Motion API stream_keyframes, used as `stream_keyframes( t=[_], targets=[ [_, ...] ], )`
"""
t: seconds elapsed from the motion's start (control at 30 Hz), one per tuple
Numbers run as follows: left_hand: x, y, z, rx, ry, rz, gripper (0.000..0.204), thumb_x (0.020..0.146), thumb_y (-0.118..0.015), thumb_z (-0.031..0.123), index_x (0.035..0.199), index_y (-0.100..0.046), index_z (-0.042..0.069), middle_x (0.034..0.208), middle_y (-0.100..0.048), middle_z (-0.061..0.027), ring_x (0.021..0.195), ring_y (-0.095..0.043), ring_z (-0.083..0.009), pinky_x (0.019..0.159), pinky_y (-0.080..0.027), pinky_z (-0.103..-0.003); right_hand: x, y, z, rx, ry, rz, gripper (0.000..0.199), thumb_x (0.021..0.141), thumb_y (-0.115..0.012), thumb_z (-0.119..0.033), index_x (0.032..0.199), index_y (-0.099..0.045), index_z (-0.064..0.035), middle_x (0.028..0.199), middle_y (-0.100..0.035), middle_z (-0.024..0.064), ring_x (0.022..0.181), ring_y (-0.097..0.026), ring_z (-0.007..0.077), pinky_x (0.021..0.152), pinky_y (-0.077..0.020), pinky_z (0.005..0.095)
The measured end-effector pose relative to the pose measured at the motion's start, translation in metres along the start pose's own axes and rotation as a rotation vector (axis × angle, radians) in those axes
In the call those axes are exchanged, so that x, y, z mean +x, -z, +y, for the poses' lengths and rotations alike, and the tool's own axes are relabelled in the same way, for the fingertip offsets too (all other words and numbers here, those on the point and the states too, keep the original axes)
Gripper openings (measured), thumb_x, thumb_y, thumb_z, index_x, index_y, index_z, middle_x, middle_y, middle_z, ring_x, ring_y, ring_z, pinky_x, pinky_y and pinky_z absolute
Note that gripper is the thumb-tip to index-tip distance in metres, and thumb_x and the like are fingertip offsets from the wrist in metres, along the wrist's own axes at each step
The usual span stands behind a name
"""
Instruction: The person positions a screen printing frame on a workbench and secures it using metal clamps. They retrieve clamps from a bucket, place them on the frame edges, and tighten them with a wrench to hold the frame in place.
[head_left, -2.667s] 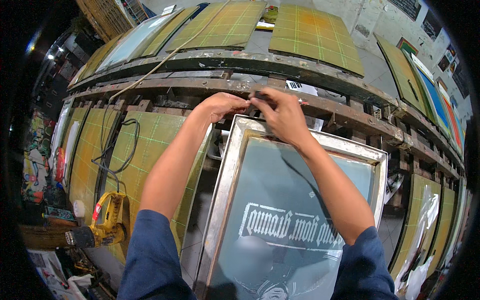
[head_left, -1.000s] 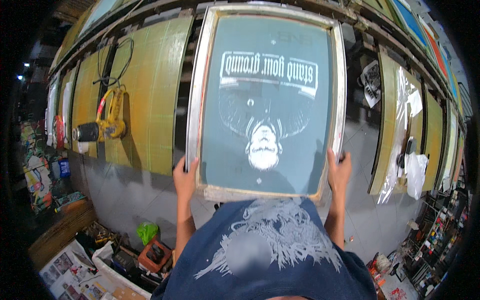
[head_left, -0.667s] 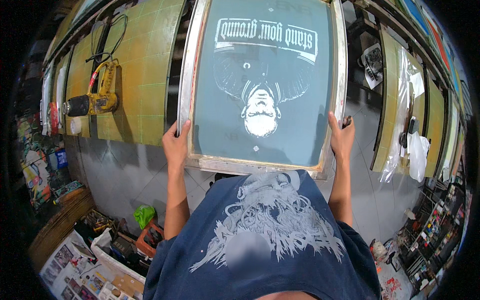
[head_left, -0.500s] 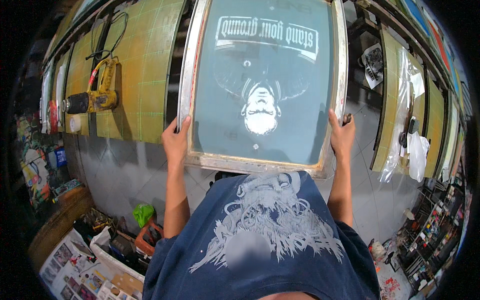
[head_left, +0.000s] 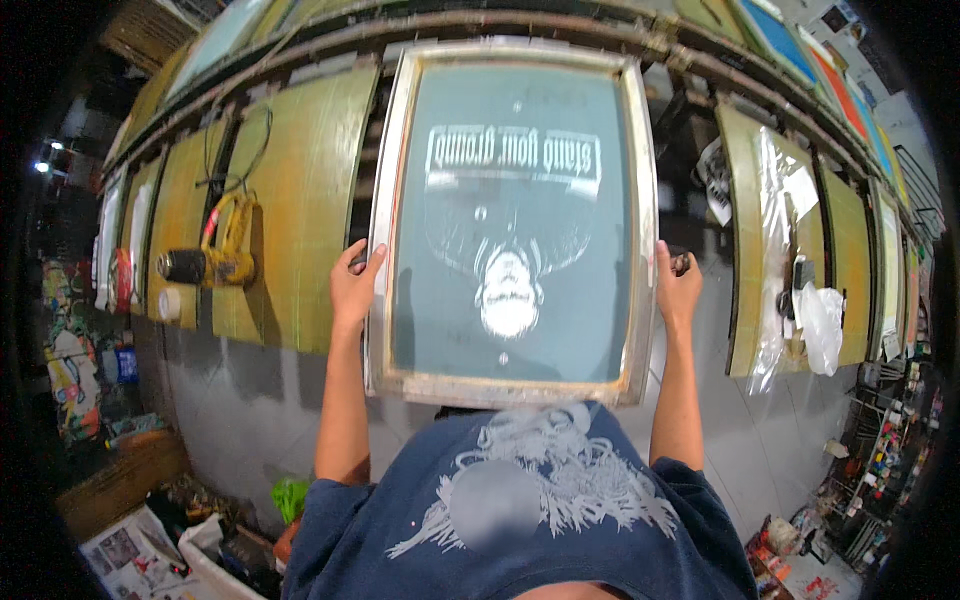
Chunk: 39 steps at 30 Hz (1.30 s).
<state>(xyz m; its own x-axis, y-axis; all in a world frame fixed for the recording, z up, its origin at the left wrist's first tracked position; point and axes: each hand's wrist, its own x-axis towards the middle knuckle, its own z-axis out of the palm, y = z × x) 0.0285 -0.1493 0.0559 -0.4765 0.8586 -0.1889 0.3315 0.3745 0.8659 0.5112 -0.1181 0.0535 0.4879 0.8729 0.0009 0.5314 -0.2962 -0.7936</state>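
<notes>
A large screen printing frame (head_left: pixel 405 300) with a pale metal rim lies flat in front of my torso. Its blue-grey mesh (head_left: pixel 600 250) carries a stencil of a portrait and a banner of lettering, upside down from where I stand. My left hand (head_left: pixel 356 285) grips the left side of the frame, thumb on top and fingers curled at the outer edge. Level with it on the opposite side, my right hand (head_left: pixel 679 285) holds the right edge the same way. The fingertips under the rim are partly hidden.
On the left yellow-green board (head_left: pixel 310 200) lies a yellow and black heat gun (head_left: pixel 215 262) with its cord, beside a tape roll (head_left: pixel 170 303). Clear plastic (head_left: pixel 768 300) and a white bag (head_left: pixel 822 325) lie on the right boards. Dark rails (head_left: pixel 520 22) run behind; shelves (head_left: pixel 890 420) stand lower right.
The view has tilted up, so the frame's far edge and the rails behind it now show. Both hands keep their hold on the frame's sides.
</notes>
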Motion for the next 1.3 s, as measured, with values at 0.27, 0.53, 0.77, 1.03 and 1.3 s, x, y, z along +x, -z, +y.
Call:
stream_keyframes(
  t=[0.27,0.53,0.77,1.03,1.3],
  targets=[
    [0.252,-0.061,0.119,0.248,-0.396,0.021,0.053,0.085,-0.076,0.037,0.120,-0.068,-0.002,0.109,-0.072,-0.0168,0.104,-0.068,-0.0258,0.092,-0.051,-0.036,0.248,-0.068,-0.083,-0.126,0.231,0.015,0.038,0.088,-0.067,-0.042,0.099,-0.075,-0.0067,0.096,-0.073,0.0173,0.096,-0.070,0.0335,0.084,-0.0529,0.0418],
    [0.415,-0.177,0.141,0.320,-0.281,0.093,0.050,0.084,-0.072,0.046,0.109,-0.073,0.002,0.107,-0.073,-0.0172,0.102,-0.069,-0.0317,0.091,-0.052,-0.040,0.393,-0.175,-0.108,-0.367,0.017,0.005,0.044,0.078,-0.077,-0.047,0.086,-0.074,-0.0036,0.094,-0.073,0.0196,0.093,-0.070,0.0334,0.083,-0.0528,0.0411],
    [0.411,-0.184,0.133,0.338,-0.221,0.165,0.039,0.086,-0.070,0.044,0.094,-0.078,0.006,0.092,-0.075,-0.0166,0.090,-0.072,-0.0320,0.084,-0.053,-0.041,0.369,-0.200,-0.120,-0.165,-0.098,0.036,0.039,0.076,-0.079,-0.043,0.089,-0.076,-0.0064,0.099,-0.073,0.0180,0.097,-0.069,0.0349,0.086,-0.0526,0.0430],
    [0.423,-0.181,0.133,0.300,-0.146,0.136,0.045,0.087,-0.067,0.049,0.086,-0.079,0.006,0.090,-0.074,-0.0188,0.088,-0.071,-0.0334,0.083,-0.052,-0.042,0.389,-0.198,-0.104,0.047,-0.123,-0.070,0.040,0.077,-0.082,-0.039,0.086,-0.073,-0.0006,0.083,-0.071,0.0115,0.075,-0.064,0.0211,0.073,-0.0483,0.0371],
    [0.412,-0.182,0.143,0.387,-0.104,0.196,0.060,0.085,-0.063,0.057,0.079,-0.075,-0.002,0.089,-0.070,-0.0279,0.090,-0.067,-0.0436,0.085,-0.050,-0.049,0.382,-0.190,-0.089,0.085,-0.196,-0.111,0.058,0.077,-0.080,-0.048,0.099,-0.072,0.0050,0.098,-0.070,0.0140,0.088,-0.062,0.0200,0.083,-0.0464,0.0358]
  ],
)
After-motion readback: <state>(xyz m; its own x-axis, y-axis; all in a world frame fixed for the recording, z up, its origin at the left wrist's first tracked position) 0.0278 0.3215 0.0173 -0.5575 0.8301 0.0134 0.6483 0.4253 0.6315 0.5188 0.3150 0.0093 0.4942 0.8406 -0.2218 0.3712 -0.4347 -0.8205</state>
